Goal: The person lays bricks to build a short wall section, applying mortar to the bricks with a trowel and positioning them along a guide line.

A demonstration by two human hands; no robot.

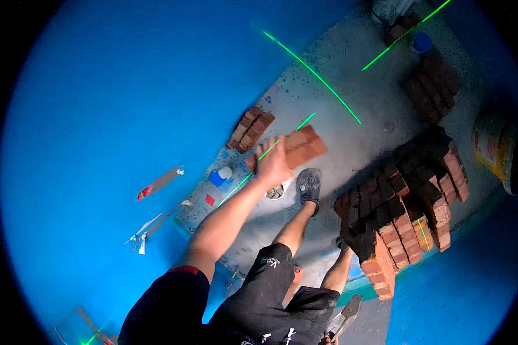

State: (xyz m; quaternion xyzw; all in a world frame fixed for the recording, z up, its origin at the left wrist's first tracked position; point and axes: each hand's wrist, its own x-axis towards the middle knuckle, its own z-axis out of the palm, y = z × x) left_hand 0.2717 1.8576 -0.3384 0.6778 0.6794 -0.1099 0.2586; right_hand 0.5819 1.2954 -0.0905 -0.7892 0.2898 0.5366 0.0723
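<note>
My left hand (pixel 275 164) reaches out over the floor, its fingers wrapped round a reddish-orange brick (pixel 305 145). A dark line runs along the brick, so I cannot tell whether it is a single one or two held together; motion blurs it slightly. At the lower edge, beside my shorts, the fingers of my right hand (pixel 330 340) show in part, closed at the handle end of a trowel (pixel 350 310). Below the held brick stands a small round container (pixel 275 192) with greyish contents, partly covered by my left hand. A small brick pile (pixel 251 130) lies just beyond that hand.
To the right rises a large stepped stack of bricks (pixel 406 230), close to my leg. More bricks (pixel 434 86) lie farther back, near a yellow container (pixel 495 149). A blue-and-white cup (pixel 220 176) and a red scrap (pixel 209 200) sit by the blue wall. Green laser lines cross the floor (pixel 351 92).
</note>
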